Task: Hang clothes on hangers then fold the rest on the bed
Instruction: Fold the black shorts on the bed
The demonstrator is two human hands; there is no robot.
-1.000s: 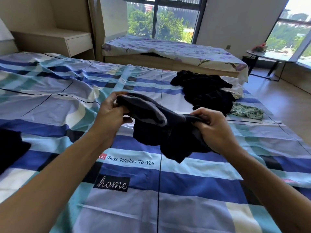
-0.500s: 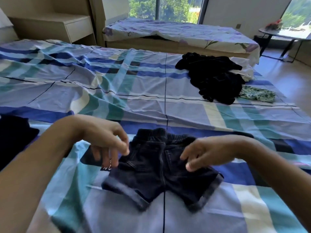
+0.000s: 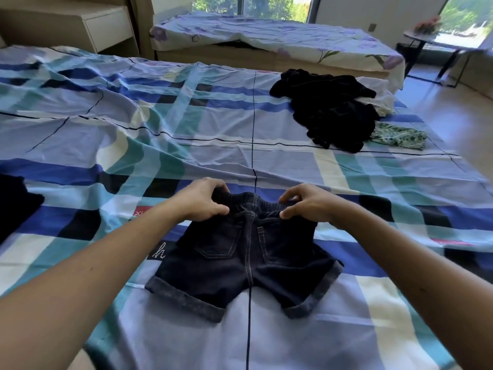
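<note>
Dark denim shorts [image 3: 246, 259] lie flat on our bed [image 3: 333, 166]; our left hand [image 3: 198, 201] and right hand [image 3: 306, 202] pinch the waistband with curled fingers.

Beige nightstand [image 3: 106, 30] far left, floral-sheeted platform [image 3: 266, 36] below the window [image 3: 277, 6], small round table [image 3: 432, 40] far right.

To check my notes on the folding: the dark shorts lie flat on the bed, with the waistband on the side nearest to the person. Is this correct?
Not quite. The head view shows the dark shorts flat on the bed, but the waistband is on the far side; the rolled leg cuffs are nearest to the person.
</note>
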